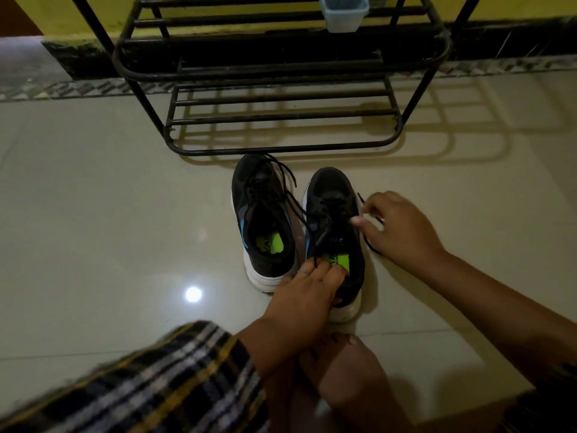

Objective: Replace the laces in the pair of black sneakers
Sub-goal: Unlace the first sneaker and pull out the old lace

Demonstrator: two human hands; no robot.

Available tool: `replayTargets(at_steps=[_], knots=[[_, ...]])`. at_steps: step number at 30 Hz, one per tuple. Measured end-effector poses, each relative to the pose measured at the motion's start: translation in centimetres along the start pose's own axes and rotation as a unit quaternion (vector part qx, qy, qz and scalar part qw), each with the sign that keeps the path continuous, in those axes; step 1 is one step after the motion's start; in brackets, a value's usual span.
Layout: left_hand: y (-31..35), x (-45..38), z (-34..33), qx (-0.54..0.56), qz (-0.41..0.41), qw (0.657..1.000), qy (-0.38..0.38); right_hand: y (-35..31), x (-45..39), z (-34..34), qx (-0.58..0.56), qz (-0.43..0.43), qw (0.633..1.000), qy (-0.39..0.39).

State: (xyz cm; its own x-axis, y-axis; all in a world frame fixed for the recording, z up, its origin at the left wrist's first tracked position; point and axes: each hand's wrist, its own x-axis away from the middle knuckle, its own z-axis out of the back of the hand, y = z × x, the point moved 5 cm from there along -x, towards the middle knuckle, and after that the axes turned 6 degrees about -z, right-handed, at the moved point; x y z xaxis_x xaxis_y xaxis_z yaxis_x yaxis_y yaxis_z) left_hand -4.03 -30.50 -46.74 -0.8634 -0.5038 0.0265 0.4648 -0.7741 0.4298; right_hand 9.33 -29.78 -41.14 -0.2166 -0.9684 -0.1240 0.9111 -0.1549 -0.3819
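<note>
Your right hand (396, 228) pinches the right sneaker's (335, 232) lace end (362, 198) just beside its outer side; your left hand (306, 292) grips the heel opening. The eyelets run away from you, toe toward the shoe rack (281, 70).

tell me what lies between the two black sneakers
In the head view, a loose black lace from the left sneaker crosses the floor gap to the right sneaker.

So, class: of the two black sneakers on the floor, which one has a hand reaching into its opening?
The right-hand sneaker: the left hand reaches into its opening. The left-hand sneaker stands untouched beside it.
</note>
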Motion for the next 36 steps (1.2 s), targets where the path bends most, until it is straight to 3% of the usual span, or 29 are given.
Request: replayTargets(at_steps=[1,3,10,16,23,30,36], knots=[[-0.1,0.0,-0.1,-0.002,0.002,1.0,-0.002,1.4,-1.7,0.5,-0.049,-0.058,0.996,-0.036],[0.0,0.1,0.0,-0.011,-0.01,1.0,0.011,2.4,-2.4,-1.2,-0.055,-0.093,0.99,-0.092],[-0.1,0.1,-0.2,0.0,-0.01,1.0,0.019,4.9,-1.8,-2.4,-0.053,-0.136,0.987,-0.071],[-0.1,0.1,-0.1,0.007,-0.004,1.0,0.012,5.8,-1.3,-3.6,-0.06,-0.18,0.973,-0.13],[-0.2,0.0,-0.3,-0.001,0.001,1.0,0.003,1.8,-1.7,-2.4,0.134,-0.049,0.985,-0.096],[-0.2,0.1,-0.3,-0.005,-0.012,1.0,0.023,0.3,-1.8,-2.3,0.167,-0.029,0.978,-0.121],[0.0,-0.1,-0.4,0.007,-0.005,1.0,-0.004,-0.3,-3.0,-2.0,0.171,-0.023,0.972,-0.157]])
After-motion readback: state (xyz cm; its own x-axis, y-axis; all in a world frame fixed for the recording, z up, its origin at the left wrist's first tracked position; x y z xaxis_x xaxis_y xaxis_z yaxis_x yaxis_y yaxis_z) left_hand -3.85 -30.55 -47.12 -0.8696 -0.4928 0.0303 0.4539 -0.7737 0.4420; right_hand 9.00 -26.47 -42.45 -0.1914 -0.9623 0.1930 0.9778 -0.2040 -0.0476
